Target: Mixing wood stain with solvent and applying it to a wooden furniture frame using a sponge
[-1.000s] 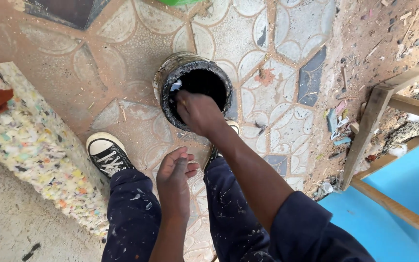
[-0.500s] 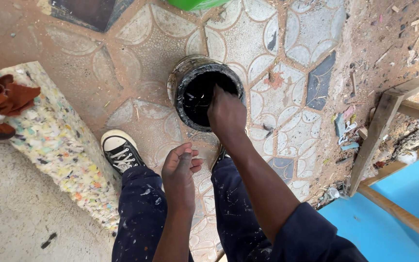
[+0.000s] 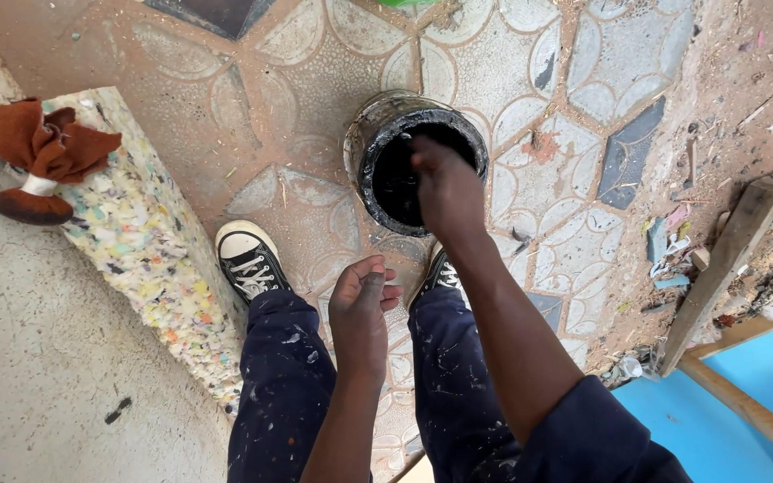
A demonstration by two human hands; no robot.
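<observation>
A black, paint-caked can (image 3: 378,134) stands on the patterned tile floor (image 3: 297,98) just ahead of my feet. My right hand (image 3: 447,192) reaches over its near right rim, fingertips pointing into the dark opening; whether they grip anything is hidden. My left hand (image 3: 360,313) hovers above my knees, fingers curled in against the thumb, with nothing visible in it. My trousers (image 3: 284,394) are dark blue and paint-flecked. My black-and-white sneakers, the left (image 3: 248,259) and the right (image 3: 440,273), stand beside the can.
A speckled foam block (image 3: 136,233) lies at the left on a concrete slab (image 3: 38,376), with a brown cloth bundle (image 3: 42,156) on it. A wooden frame (image 3: 717,268) and a blue surface (image 3: 726,420) are at the right, with debris around them.
My right hand has shifted from the middle of the can's opening toward its near right rim. My left hand has stayed curled. The view has swung, bringing the brown cloth fully into sight.
</observation>
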